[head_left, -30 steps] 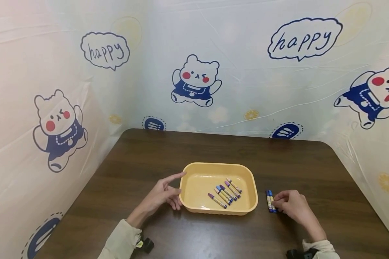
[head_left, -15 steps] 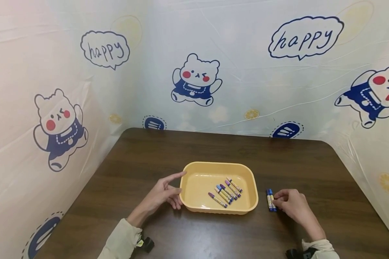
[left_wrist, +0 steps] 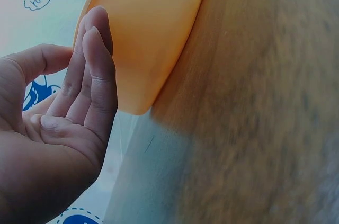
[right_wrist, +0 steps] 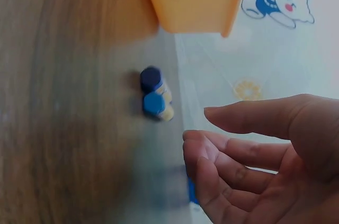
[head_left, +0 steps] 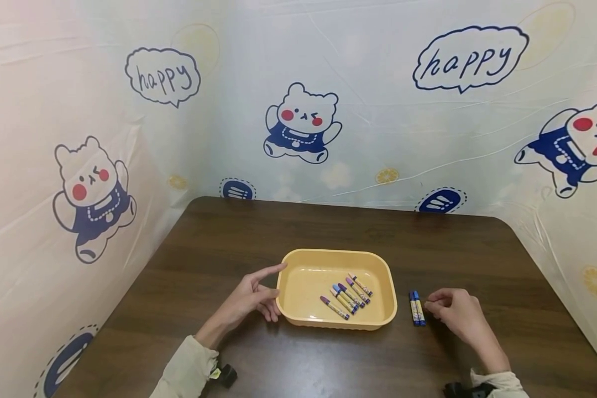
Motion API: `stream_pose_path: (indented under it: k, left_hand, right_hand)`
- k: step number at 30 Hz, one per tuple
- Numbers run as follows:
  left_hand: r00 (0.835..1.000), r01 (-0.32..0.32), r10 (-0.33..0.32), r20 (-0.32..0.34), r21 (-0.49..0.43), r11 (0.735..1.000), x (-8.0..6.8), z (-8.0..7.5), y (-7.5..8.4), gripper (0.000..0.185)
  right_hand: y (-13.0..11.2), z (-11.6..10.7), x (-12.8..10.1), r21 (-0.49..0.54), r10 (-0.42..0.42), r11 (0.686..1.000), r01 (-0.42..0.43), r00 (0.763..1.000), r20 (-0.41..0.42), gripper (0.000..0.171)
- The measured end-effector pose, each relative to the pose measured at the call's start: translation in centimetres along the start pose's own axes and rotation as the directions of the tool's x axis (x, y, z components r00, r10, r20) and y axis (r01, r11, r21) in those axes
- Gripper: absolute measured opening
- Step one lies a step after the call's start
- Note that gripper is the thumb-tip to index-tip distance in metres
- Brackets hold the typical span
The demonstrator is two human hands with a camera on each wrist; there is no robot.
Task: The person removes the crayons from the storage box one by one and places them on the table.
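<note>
A yellow plastic tray [head_left: 303, 276] stands on the dark wooden table, with several paper-wrapped crayons [head_left: 346, 298] in purple, blue and pink lying in its right half. My left hand [head_left: 246, 298] touches the tray's left rim with its extended index finger and thumb; in the left wrist view its other fingers lie along the tray's outer side. Right of the tray, two blue-tipped crayons [head_left: 417, 308] lie side by side on the table. Just right of them is my right hand [head_left: 460, 314], apart from them. In the right wrist view its thumb and fingertips have a gap between them, holding nothing.
The brown tabletop [head_left: 219, 232] extends around the tray on all sides. Behind and beside it hangs a pale curtain [head_left: 368, 121] printed with bears and "happy" bubbles. Dark devices [head_left: 226, 376] are strapped at both wrists.
My right hand has let go of the two crayons and drawn slightly to the right. The crayons lie about where they were. My left hand and the tray have not moved.
</note>
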State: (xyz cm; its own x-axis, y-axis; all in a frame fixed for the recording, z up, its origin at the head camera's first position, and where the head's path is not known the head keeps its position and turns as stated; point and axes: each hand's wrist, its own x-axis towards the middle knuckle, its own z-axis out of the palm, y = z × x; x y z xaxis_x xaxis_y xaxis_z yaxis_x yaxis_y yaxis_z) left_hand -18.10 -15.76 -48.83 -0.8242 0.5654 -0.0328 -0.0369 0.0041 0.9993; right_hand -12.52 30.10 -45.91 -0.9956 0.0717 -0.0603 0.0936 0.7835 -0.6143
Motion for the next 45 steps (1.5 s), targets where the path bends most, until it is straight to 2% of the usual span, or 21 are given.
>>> stream_pose_path:
  k: [10,19,26,33,38,45]
  left_hand:
    - [1.0,0.008,-0.008,-0.003,-0.012,1.0,0.1,-0.1,0.1,0.061]
    - [1.0,0.024,-0.025,-0.016,-0.007,1.0,0.0,0.0,0.1,0.061]
    - [1.0,0.027,-0.027,-0.017,-0.002,1.0,0.1,-0.1,0.2,0.06]
    - [0.999,0.038,-0.038,-0.016,-0.016,0.999,0.0,-0.1,0.0,0.061]
    - [0.999,0.033,-0.033,-0.009,-0.014,0.999,-0.1,-0.1,-0.1,0.061]
    - [1.0,0.023,-0.024,-0.003,-0.032,0.999,0.1,0.0,-0.2,0.061]
  right_hand:
    - [-5.0,-0.7,1.1,-0.074,-0.137,0.989,0.132,0.989,-0.063,0.016]
    - [-8.6,0.5,1.9,-0.071,-0.245,0.968,0.24,0.968,-0.06,0.008]
    - [-10.6,1.7,1.9,-0.045,-0.282,0.959,0.28,0.959,-0.028,0.008]
    - [-12.7,3.6,2.1,-0.065,-0.369,0.928,0.368,0.929,-0.008,0.005]
    - [-14.1,4.3,2.4,-0.065,-0.39,0.918,0.391,0.92,0.022,0.004]
    - [-14.7,5.9,2.7,-0.048,-0.437,0.896,0.441,0.896,0.082,0.004]
